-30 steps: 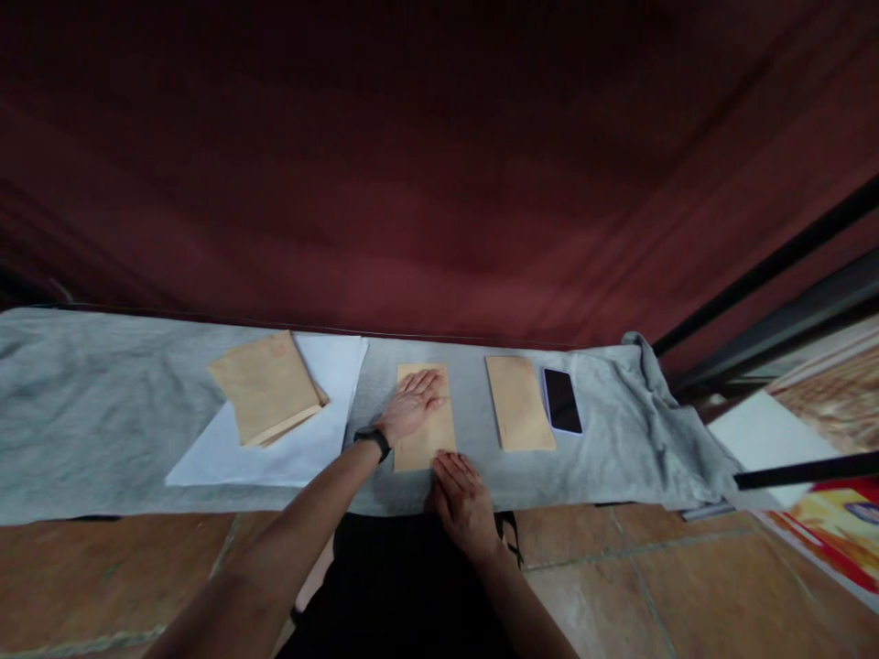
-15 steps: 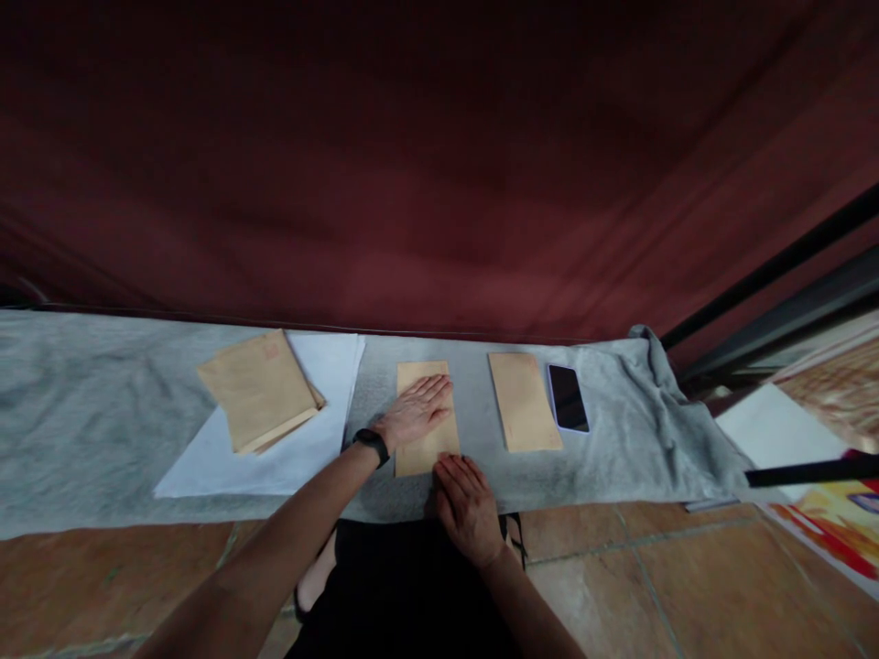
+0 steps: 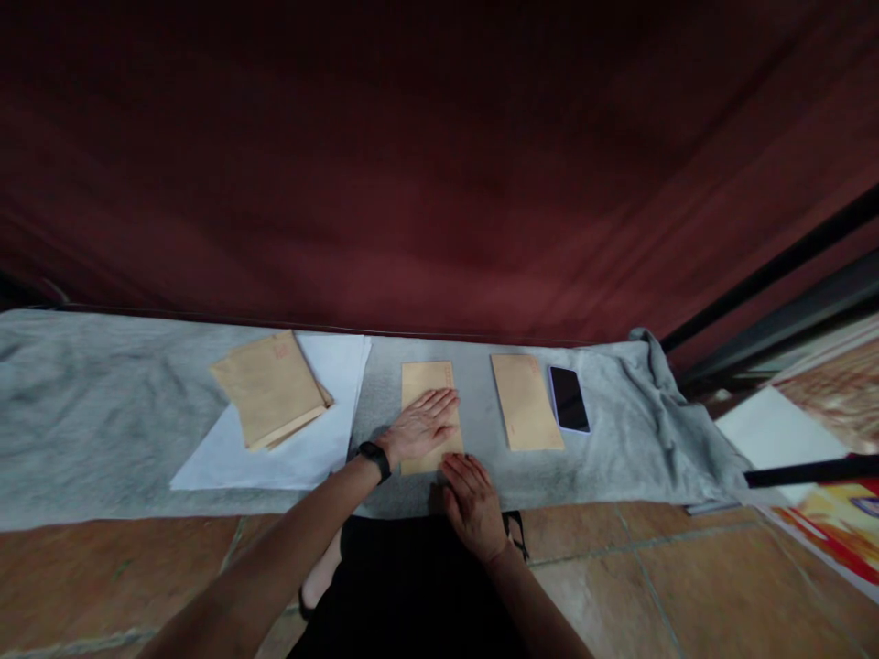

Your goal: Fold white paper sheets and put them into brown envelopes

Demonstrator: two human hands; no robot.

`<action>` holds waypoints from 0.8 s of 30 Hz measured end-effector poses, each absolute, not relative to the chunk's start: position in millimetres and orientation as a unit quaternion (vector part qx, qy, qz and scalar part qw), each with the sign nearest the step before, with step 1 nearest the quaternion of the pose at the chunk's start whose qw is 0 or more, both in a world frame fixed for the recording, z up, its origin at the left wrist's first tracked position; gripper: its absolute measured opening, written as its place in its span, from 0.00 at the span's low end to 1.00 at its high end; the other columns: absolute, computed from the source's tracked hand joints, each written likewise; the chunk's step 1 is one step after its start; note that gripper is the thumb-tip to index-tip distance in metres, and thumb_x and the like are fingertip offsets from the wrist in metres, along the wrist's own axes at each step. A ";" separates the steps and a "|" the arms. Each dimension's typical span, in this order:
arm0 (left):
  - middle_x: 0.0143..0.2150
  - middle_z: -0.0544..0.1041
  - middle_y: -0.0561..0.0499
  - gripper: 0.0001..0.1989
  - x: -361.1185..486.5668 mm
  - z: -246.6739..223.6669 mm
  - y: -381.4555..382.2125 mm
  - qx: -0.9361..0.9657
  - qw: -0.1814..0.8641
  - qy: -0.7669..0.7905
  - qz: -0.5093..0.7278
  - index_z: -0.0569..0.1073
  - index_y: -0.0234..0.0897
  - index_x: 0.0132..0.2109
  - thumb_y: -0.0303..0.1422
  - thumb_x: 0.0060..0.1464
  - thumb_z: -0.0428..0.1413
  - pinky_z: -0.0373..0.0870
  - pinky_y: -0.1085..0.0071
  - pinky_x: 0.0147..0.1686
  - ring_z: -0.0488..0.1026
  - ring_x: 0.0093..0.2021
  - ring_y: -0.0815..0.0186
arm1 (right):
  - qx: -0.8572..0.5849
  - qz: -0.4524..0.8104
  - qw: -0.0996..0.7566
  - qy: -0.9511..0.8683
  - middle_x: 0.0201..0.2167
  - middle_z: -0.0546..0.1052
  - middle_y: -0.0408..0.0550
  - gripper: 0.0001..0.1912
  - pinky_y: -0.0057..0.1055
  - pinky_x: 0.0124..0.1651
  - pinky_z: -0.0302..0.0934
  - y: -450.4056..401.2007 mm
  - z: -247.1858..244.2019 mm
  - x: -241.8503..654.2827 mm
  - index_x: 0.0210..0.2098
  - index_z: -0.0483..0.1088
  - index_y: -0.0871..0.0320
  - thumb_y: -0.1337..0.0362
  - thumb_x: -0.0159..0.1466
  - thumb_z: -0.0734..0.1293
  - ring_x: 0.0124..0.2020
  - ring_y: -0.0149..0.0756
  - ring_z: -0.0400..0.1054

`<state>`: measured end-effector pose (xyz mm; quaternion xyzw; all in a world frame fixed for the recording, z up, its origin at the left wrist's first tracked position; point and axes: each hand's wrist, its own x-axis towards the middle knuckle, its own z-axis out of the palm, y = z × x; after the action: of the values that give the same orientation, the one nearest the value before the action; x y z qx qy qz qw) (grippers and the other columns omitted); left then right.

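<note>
A tan paper envelope (image 3: 418,375) lies flat on the grey cloth in front of me. My left hand (image 3: 422,426), with a black band on its wrist, rests flat across the envelope's middle, fingers stretched out. At the envelope's lower right corner lies my right hand (image 3: 472,502), palm down with its fingers extended, the tips touching the paper's edge. A second tan envelope (image 3: 527,403) is to the right, apart from both hands.
A dark-screened phone (image 3: 569,400) lies right of the second envelope. On the left, several tan envelopes (image 3: 275,389) are piled on white paper sheets (image 3: 220,462). The grey cloth (image 3: 103,412) runs along a dark red curtain (image 3: 426,229). Tiled floor (image 3: 591,586) shows below.
My left hand has slid down the envelope toward me, uncovering more of its top and a red print. The left-hand pile and sheets appear shifted slightly right as the view moved.
</note>
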<state>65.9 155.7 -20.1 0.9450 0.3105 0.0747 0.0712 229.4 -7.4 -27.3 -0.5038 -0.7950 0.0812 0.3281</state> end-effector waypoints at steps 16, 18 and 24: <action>0.73 0.55 0.47 0.27 59.9 -15.9 113.3 0.954 0.076 0.281 0.077 0.54 0.39 0.70 0.43 0.70 0.38 0.41 0.62 0.70 0.48 0.73 0.65 | -0.551 0.185 0.428 -0.692 0.49 0.73 0.54 0.15 0.43 0.57 0.66 -8.7 -26.8 227.8 0.51 0.67 0.54 0.62 0.72 0.54 0.53 0.42 0.68; 0.73 0.55 0.47 0.27 59.2 -16.4 107.8 0.954 0.077 0.278 0.085 0.53 0.40 0.71 0.44 0.70 0.39 0.41 0.61 0.70 0.48 0.72 0.65 | -0.552 0.195 0.441 -0.680 0.47 0.73 0.53 0.15 0.42 0.56 0.65 -7.9 -26.5 226.9 0.50 0.67 0.54 0.62 0.72 0.53 0.52 0.42 0.68; 0.73 0.56 0.46 0.29 56.5 -10.0 94.5 0.961 0.098 0.246 0.077 0.52 0.40 0.71 0.45 0.69 0.41 0.40 0.60 0.70 0.48 0.73 0.63 | -0.560 0.204 0.463 -0.656 0.45 0.72 0.51 0.14 0.42 0.55 0.64 -8.7 -22.6 224.2 0.47 0.67 0.54 0.61 0.72 0.52 0.49 0.41 0.68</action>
<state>56.5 94.5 -10.0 0.9613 0.2456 0.0772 0.0983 224.2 -8.7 -22.6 -0.5601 -0.6560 0.2036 0.4632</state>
